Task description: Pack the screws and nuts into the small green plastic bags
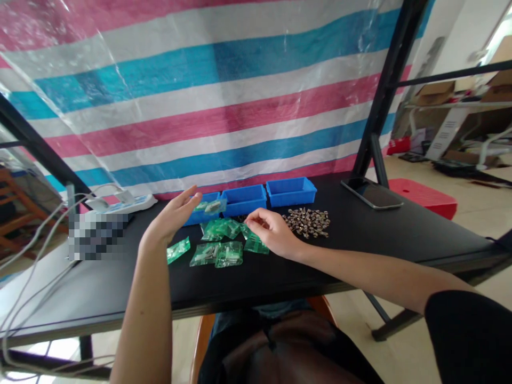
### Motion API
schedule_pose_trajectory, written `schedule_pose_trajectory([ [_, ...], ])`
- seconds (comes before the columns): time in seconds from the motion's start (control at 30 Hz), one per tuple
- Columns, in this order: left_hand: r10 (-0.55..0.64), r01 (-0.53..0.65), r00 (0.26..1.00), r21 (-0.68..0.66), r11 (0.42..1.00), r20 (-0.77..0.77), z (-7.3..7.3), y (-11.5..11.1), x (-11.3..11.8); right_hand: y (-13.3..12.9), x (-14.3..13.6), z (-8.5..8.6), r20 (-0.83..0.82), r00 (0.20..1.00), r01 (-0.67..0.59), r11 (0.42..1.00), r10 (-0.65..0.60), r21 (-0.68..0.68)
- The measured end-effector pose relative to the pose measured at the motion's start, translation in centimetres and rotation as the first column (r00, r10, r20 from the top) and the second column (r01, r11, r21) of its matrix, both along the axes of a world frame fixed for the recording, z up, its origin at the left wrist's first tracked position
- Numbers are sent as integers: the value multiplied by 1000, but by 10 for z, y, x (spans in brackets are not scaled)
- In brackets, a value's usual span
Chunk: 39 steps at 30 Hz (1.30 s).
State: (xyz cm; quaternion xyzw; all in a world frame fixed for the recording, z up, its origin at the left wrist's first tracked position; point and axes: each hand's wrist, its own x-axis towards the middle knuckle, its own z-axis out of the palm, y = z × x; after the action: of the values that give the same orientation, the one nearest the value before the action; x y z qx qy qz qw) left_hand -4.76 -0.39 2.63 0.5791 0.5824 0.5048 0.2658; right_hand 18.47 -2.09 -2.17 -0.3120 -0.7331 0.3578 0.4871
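My left hand [173,216] is raised beside the left blue bin [196,217], fingers stretched out and apart from the thumb. A clear green packet [215,206] shows just right of its fingertips, over the bin; whether it lies inside or is above it I cannot tell. My right hand [274,230] has its fingers bent and pinched together above the table, close to several green packets [218,228]. What the pinch holds, if anything, is hidden. Nearer me lie more flat packets [229,254] with pale pieces inside, and a single packet [178,249] is by my left wrist.
A middle blue bin [244,207] and a right blue bin [291,198] stand along the striped sheet [240,122]. Small metallic pieces [308,221] are heaped right of my hand. Farther right lies a phone [372,193]. A power strip [134,204] with cables sits at left.
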Motion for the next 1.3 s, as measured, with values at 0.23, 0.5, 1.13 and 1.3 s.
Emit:
schedule_pose_trajectory([
  [0.23, 415, -296, 786, 310, 904, -459, -27, 23, -22, -4, 0, -3, 211, 976, -91, 987, 61, 134],
  [0.5, 180, 14, 682, 259, 966, -709, -41, 26, 13, -7, 1, -3, 315, 943, -199, 941, 108, 273],
  [1.13, 482, -338, 636, 344, 876, -602, -35, 31, -4, -7, 2, -8, 466, 879, -304, 874, 103, 380],
  [1.3, 569, -491, 694, 287, 822, -442, -33, 37, -6, -7, 2, -7, 471, 877, -298, 878, 96, 376],
])
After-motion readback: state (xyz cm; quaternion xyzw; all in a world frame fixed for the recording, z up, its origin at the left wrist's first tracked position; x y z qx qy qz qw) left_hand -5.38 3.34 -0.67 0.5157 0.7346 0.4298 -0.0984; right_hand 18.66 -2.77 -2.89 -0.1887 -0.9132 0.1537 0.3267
